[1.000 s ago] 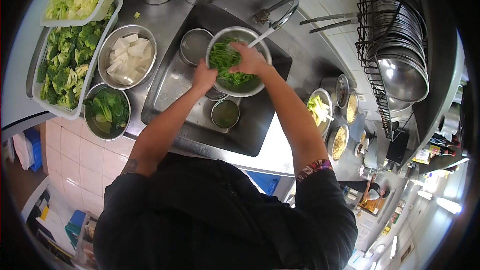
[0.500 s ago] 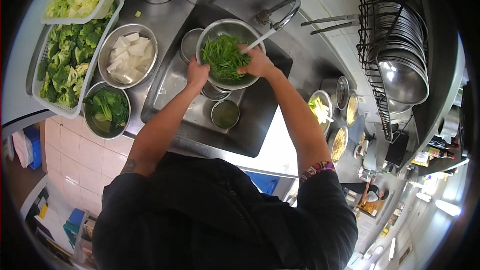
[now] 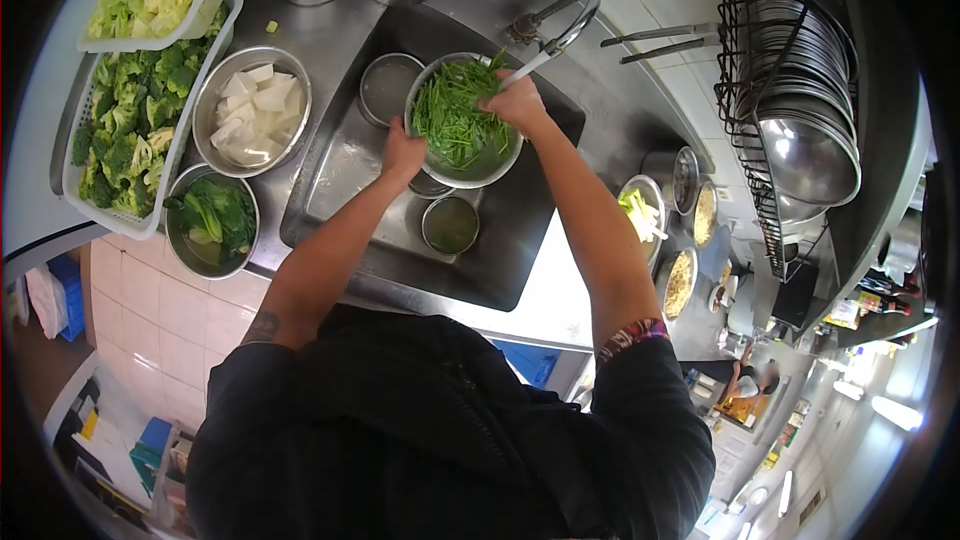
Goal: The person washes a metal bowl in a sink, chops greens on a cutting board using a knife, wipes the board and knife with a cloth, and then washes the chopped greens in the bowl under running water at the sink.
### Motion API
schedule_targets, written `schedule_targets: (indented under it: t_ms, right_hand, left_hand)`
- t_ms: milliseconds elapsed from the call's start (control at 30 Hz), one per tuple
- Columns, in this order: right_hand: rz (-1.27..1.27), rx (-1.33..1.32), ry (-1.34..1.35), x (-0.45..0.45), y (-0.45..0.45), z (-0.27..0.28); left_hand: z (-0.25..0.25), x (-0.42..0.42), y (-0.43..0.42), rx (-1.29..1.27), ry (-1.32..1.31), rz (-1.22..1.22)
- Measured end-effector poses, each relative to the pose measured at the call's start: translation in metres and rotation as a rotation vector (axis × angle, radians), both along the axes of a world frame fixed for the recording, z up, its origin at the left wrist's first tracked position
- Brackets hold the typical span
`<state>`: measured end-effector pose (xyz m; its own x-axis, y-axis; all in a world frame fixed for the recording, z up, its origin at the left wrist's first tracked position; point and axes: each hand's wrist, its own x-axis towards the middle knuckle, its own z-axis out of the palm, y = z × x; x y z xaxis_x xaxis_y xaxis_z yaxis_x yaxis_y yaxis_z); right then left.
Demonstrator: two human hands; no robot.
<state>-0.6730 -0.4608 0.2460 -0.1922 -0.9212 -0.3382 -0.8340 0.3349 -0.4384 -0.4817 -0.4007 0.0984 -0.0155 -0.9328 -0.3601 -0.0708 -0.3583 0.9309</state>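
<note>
Two hands at work: left hand (image 3: 405, 153) grips steel bowl (image 3: 490, 166) by its side, apparently steadying it; right hand (image 3: 517, 103) curls at cut greens (image 3: 450, 120), clutching or loose, cannot tell. Greens in bowl between hands; faucet (image 3: 572, 32) just beyond right hand, likely for reach.

No lettering, number or sign can be read; the labels on the bottles (image 3: 885, 302), well to the right of the right hand (image 3: 517, 104), cannot be made out
</note>
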Motion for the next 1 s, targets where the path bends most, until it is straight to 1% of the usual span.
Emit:
schedule_targets:
  t_ms: [33,100,133,200,233,300,333,367,433,467,500,567,600,633,667,700,733,767,833,867,933,967,1000]
  right_hand:
    - [0.001,0.004,0.004,0.001,0.0,0.006]
    - [-0.035,0.062,-0.141,0.002,0.004,0.013]
    - [-0.034,0.064,-0.14,0.003,0.005,0.014]
    - [0.239,-0.109,-0.017,0.0,0.008,0.008]
    - [0.239,-0.11,-0.017,0.0,0.009,0.004]
    - [0.575,-0.301,-0.157,0.002,0.017,-0.005]
    - [0.583,-0.208,-0.182,0.003,0.024,-0.009]
    - [0.585,-0.209,-0.181,0.001,0.022,-0.009]
    - [0.269,0.242,-0.44,-0.008,0.012,-0.007]
    - [0.277,0.313,-0.168,-0.03,-0.011,-0.025]
    - [0.278,0.313,-0.172,-0.029,-0.005,-0.027]
    - [0.142,-0.103,0.13,-0.029,0.011,-0.031]
    - [0.177,-0.166,0.047,-0.028,0.012,-0.044]
    - [0.179,-0.17,0.047,-0.029,0.011,-0.054]
    - [0.179,-0.116,0.037,-0.018,0.015,-0.051]
    - [0.176,-0.06,0.028,-0.011,0.02,-0.053]
    - [0.096,-0.063,-0.048,-0.006,0.022,-0.053]
    - [0.096,-0.069,-0.045,-0.008,0.018,-0.051]
    - [0.081,-0.011,-0.027,-0.01,0.017,-0.052]
    - [0.073,-0.006,-0.033,-0.006,0.018,-0.042]
    - [0.103,-0.016,0.132,0.001,0.013,-0.006]
    - [0.103,-0.018,0.135,-0.004,0.012,-0.008]
    - [0.193,-0.128,0.153,-0.008,0.012,-0.011]
  left_hand:
    - [-0.003,0.001,0.001,0.031,0.039,0.004]
    - [-0.004,0.001,0.002,0.066,0.079,0.007]
    - [-0.003,-0.001,0.002,0.069,0.122,0.04]
    - [0.011,0.0,0.001,0.073,0.163,0.073]
    - [0.019,0.0,0.0,0.096,0.191,0.065]
    - [0.023,0.0,-0.002,0.114,0.218,0.054]
    - [0.025,-0.001,-0.004,0.13,0.236,0.065]
    - [0.026,-0.002,-0.005,0.148,0.254,0.078]
    - [0.027,-0.002,-0.003,0.135,0.281,0.094]
    - [0.03,-0.001,-0.001,0.122,0.306,0.11]
    - [0.032,0.0,0.0,0.122,0.302,0.111]
    - [0.04,-0.001,0.001,0.157,0.324,0.058]
    - [0.048,-0.003,0.002,0.154,0.321,0.056]
    - [0.056,-0.005,0.004,0.126,0.218,-0.001]
    - [0.061,-0.006,0.006,0.101,0.115,-0.058]
    - [0.056,-0.007,0.009,0.102,0.116,-0.057]
    - [0.052,-0.007,0.011,0.102,0.219,-0.018]
    - [0.049,-0.008,0.009,0.096,0.322,0.024]
    - [0.041,-0.008,0.007,0.055,0.282,0.03]
    - [0.036,-0.007,0.009,0.019,0.242,0.037]
    - [0.022,0.0,0.004,0.044,0.196,0.041]
    - [0.018,0.003,0.0,0.062,0.155,0.052]
    - [0.015,0.003,-0.001,0.032,0.148,0.068]
